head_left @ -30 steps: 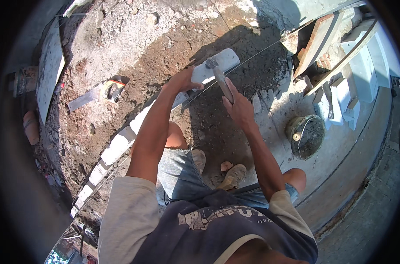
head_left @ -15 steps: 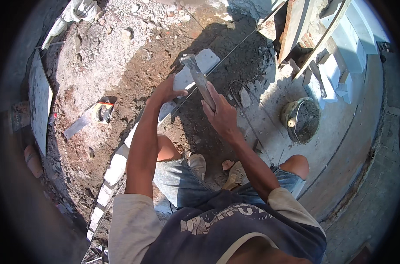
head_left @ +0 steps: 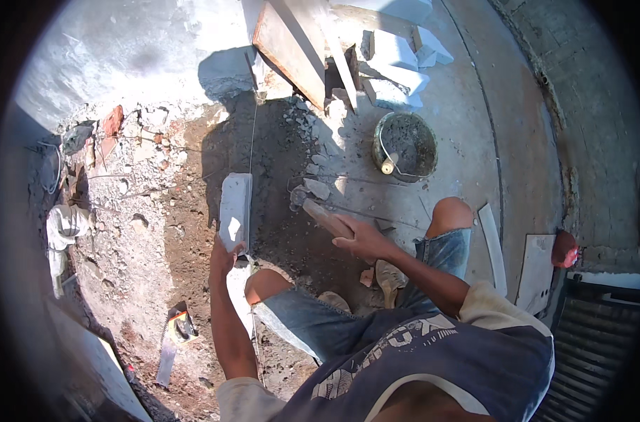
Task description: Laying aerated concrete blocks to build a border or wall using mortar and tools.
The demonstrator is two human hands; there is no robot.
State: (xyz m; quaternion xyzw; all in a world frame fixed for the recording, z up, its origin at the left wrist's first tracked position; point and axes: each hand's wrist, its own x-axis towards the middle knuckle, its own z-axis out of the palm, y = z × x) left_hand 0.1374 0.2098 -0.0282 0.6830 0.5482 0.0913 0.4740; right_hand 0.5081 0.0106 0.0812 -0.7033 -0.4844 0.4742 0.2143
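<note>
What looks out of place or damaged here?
Mildly odd: the hand saw lies loose on the rubbly dirt, lower left, blade bare on the ground. Nothing else clearly stands out; the bucket stands upright.

A pale grey, smooth plastered wall [head_left: 144, 60] rises at the upper left, strongly sunlit, with a rounded dark shadow [head_left: 225, 74] across its foot. Below it, whitish rubble-strewn ground [head_left: 133, 186] meets a strip of bare brown earth [head_left: 189, 225]. To the right lies a smooth grey concrete floor [head_left: 464, 151], crossed by a thin dark curving seam [head_left: 499, 186]. Beyond a rough-edged crack [head_left: 547, 88], a darker grey concrete surface [head_left: 601, 133] lies in shade, near a black slatted panel [head_left: 587, 359] at the lower right.
</note>
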